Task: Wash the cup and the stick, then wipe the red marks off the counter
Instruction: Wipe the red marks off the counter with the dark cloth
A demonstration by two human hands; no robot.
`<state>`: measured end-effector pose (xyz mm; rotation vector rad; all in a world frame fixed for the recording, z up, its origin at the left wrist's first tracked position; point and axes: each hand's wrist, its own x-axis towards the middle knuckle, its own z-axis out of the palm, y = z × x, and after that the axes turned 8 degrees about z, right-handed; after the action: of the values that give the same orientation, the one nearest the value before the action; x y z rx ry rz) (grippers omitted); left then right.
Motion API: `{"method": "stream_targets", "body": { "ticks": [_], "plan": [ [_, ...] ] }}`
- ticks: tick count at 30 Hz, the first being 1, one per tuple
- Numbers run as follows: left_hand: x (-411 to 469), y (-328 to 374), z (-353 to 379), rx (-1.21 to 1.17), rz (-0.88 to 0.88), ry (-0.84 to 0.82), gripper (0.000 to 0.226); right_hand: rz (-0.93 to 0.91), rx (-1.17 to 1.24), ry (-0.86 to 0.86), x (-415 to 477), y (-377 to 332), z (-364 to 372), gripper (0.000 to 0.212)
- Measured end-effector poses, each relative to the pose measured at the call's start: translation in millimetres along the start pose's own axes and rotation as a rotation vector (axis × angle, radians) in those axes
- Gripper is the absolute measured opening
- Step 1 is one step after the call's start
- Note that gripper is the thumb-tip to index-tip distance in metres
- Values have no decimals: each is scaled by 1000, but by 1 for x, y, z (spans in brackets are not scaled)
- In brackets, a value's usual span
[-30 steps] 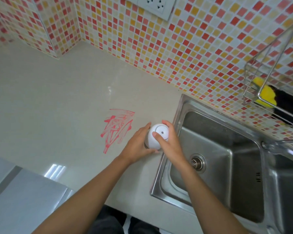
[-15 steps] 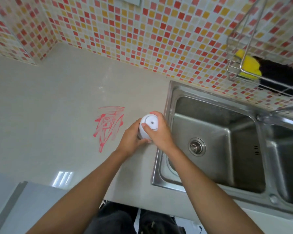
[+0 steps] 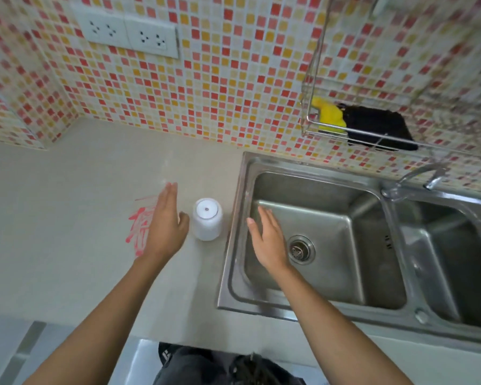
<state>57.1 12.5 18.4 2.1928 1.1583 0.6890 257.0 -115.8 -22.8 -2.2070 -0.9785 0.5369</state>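
Cup (image 3: 207, 223), white, cylindrical, base-up beside rounded steel sink (image 3: 317, 165)

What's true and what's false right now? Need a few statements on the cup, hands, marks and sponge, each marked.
1. The cup stands on the counter between the left hand and the sink. True.
2. The left hand grips the cup. False: its fingers are straight and it holds nothing, beside the cup.
3. The red marks are on the counter, partly hidden behind the left hand. True.
4. The right hand holds the yellow sponge. False: it is open and empty over the sink; the sponge sits in the wire rack on the wall.
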Motion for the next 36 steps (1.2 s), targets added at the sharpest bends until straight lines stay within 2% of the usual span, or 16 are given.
{"method": "stream_targets", "body": {
  "ticks": [3, 7, 10, 13, 17, 20, 23, 26, 28, 32, 36],
  "plan": [
    [2, 43, 17, 82, 130, 39, 61, -72, -224, 19, 3, 37, -24, 67],
    [11, 104, 63, 161, 295, -18, 64, -107, -326, 148, 16, 63, -82, 68],
    [26, 152, 97, 231, 411, -52, 69, -149, -307, 332, 30, 63, -138, 63],
    [48, 204, 119, 298, 513, -21, 70, -309, -212, 542, 45, 50, -190, 53],
    [90, 256, 132, 412, 545, 25, 69, -424, -116, 634, 77, 25, -246, 46],
    [119, 273, 136, 526, 498, 11, 69, -351, -154, 516, 109, 1, -281, 52],
    [129, 273, 140, 596, 486, 32, 70, -222, -336, 262, 146, -14, -301, 68],
    [131, 270, 145, 597, 488, 44, 70, -73, -381, -28, 179, -24, -309, 87],
    [132, 271, 144, 596, 493, 38, 70, -31, -471, -95, 191, -30, -307, 95],
    [131, 273, 142, 599, 489, 26, 71, -42, -656, -149, 206, -39, -307, 78],
    [131, 274, 140, 590, 478, 9, 72, -82, -683, -214, 205, -40, -323, 68]
  ]
}}
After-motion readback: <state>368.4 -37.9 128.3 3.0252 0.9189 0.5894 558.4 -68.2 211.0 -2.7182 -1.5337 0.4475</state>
